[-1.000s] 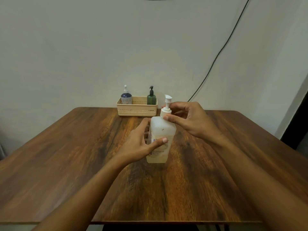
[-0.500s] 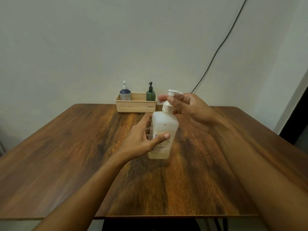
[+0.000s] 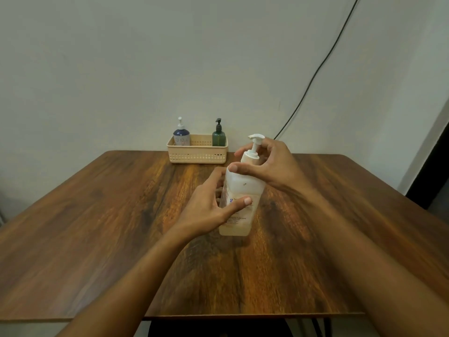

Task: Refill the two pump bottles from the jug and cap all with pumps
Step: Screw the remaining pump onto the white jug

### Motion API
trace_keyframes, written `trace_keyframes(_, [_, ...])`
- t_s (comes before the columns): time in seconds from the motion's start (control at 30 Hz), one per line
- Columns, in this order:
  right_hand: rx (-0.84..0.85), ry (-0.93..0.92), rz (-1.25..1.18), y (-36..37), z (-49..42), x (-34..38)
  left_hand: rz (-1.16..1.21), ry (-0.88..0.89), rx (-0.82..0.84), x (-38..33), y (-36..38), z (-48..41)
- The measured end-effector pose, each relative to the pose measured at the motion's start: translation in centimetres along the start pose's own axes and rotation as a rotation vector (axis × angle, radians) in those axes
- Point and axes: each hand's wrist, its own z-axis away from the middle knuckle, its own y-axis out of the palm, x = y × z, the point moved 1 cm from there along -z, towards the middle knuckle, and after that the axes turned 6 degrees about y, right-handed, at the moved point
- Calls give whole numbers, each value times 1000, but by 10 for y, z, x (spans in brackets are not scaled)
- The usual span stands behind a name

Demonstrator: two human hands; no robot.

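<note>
A translucent white jug [image 3: 244,188] stands upright on the wooden table [image 3: 97,227], near its middle. My left hand [image 3: 210,206] grips the jug's body from the left, thumb across the label. My right hand [image 3: 269,164] curls round the white pump [image 3: 254,148] at the jug's neck, thumb on the jug's shoulder. A blue pump bottle [image 3: 181,135] with a white pump and a green pump bottle [image 3: 218,136] with a black pump stand in a beige basket [image 3: 198,154] at the table's far edge.
The basket sits against the pale wall behind the table. A black cable [image 3: 315,76] runs down the wall to the right of the basket. A dark doorway edge [image 3: 435,166] shows at the far right.
My right hand has turned around the pump at the jug's neck, and the pump's nozzle has swung from upright to pointing sideways. My left hand has kept its hold on the jug.
</note>
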Motion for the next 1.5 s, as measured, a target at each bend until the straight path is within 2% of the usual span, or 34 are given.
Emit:
trace_keyframes(0.13, [291,31,-154,-23,-7,5,-7,3,4,0,-1,0])
trace_keyframes(0.23, [377,-6,-177,-32,-9,4,-7,11,-2,-2,0,-1])
trace_keyframes(0.4, [314,19,-74,-28,-4,3,-13,30,17,0,1,2])
trace_keyframes(0.53, [51,-1,-4,-15,6,3,-30,37,17,-1,4,5])
trace_keyframes(0.63, [-21,-17,-14,-3,14,3,-49,46,12,-5,5,3])
trace_keyframes(0.73, [24,6,15,-10,11,-1,-55,50,14,-6,5,1])
trace_keyframes(0.8, [177,15,-21,-23,7,0,-50,50,7,-4,2,0])
trace_keyframes(0.87, [364,1,-166,-35,5,4,-43,46,10,-4,1,0])
trace_keyframes(0.93, [441,-16,-260,-42,6,3,-37,46,9,-4,1,-1])
trace_keyframes(1.03, [356,13,-242,-41,8,-2,-43,62,12,-7,3,1])
trace_keyframes(1.27, [-114,28,-195,-11,20,-9,-18,63,13,-9,8,5])
trace_keyframes(1.4, [-36,-13,-201,-6,21,-16,-15,67,35,-10,11,4])
trace_keyframes(1.5, [154,5,-293,-22,16,-14,17,40,19,-11,11,3])
